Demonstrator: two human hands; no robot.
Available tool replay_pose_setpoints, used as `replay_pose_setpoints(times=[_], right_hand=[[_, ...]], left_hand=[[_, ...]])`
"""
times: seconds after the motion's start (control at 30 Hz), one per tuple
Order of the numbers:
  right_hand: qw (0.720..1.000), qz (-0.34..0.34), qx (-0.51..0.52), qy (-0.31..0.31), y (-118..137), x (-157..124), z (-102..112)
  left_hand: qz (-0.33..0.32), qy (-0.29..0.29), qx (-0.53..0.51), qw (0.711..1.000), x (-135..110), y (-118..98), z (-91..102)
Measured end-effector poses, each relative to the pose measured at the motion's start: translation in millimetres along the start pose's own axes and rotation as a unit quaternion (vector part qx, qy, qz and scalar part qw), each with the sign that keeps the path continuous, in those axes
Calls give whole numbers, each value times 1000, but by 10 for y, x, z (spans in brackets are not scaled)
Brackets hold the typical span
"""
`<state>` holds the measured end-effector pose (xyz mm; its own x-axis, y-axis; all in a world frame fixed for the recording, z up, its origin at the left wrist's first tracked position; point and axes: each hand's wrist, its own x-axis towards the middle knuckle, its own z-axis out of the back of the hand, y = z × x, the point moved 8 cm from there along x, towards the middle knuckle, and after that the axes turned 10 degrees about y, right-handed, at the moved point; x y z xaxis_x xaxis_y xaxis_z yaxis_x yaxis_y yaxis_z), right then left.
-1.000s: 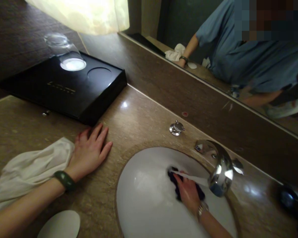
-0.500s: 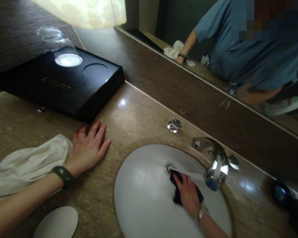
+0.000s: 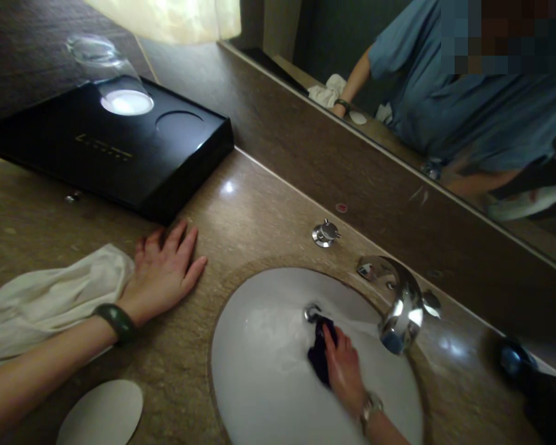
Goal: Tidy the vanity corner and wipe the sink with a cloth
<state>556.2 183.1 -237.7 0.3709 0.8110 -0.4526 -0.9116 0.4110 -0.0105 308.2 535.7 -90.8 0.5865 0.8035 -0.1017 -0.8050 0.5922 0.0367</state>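
Inside the white oval sink (image 3: 250, 371), my right hand (image 3: 345, 368) grips a dark cloth (image 3: 321, 355) and presses it to the basin just below the metal drain (image 3: 312, 313). A watch circles that wrist. My left hand (image 3: 164, 272) lies flat on the stone counter (image 3: 259, 204) with fingers spread, its tips close to the black box. Under and beside the left wrist, which wears a green bangle (image 3: 115, 322), is a crumpled white cloth (image 3: 60, 293). The curved chrome faucet (image 3: 403, 309) arches over the sink's right side.
A black box (image 3: 111, 148) with an upturned glass (image 3: 115, 80) on it stands at the back left. One tap handle (image 3: 325, 232) rises behind the sink. A white disc (image 3: 102, 413) lies at the front left. Along the back wall, a mirror (image 3: 343, 55) reflects a person in blue.
My right hand has moved slightly left with the dark cloth, which now sits more to the hand's left. My left hand stays flat in the same place.
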Motion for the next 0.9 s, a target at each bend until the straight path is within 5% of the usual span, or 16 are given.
replay_pose_setpoints(times=[0.1,0.2,0.27,0.33,0.4,0.47,0.53,0.6,0.67,0.73,0.8,0.9], right_hand=[[993,108,39,11,901,-478,-386],[968,207,130,53,1738,35,-83],[976,182,107,56,1597,665,355],[988,141,33,61,991,1031,636],[993,75,-34,89,250,895,597],[993,12,-72,94,-195,337,359],[989,-26,-89,114,-119,-291,-7],[986,26,-54,153,499,-611,-332],[969,183,44,161,1395,-479,-313],[947,280,109,115,1909,40,135],[956,271,80,84,1766,675,672],[982,174,-17,76,681,1002,1154]], left_hand=[[0,-9,-3,1000,1,10,-11],[3,-11,0,1000,-3,18,-18],[1,-6,3,1000,-5,13,-22],[2,-3,2,1000,-6,7,-19],[4,-7,1,1000,-9,0,-7],[2,-11,0,1000,-12,-16,4],[0,-8,-3,1000,-13,-27,6],[3,-5,-8,1000,-15,-27,11],[9,-4,-11,1000,-17,-22,25],[8,-1,-12,1000,-15,-34,46],[3,4,-16,1000,-11,-56,71],[5,10,-37,999,-10,-75,103]])
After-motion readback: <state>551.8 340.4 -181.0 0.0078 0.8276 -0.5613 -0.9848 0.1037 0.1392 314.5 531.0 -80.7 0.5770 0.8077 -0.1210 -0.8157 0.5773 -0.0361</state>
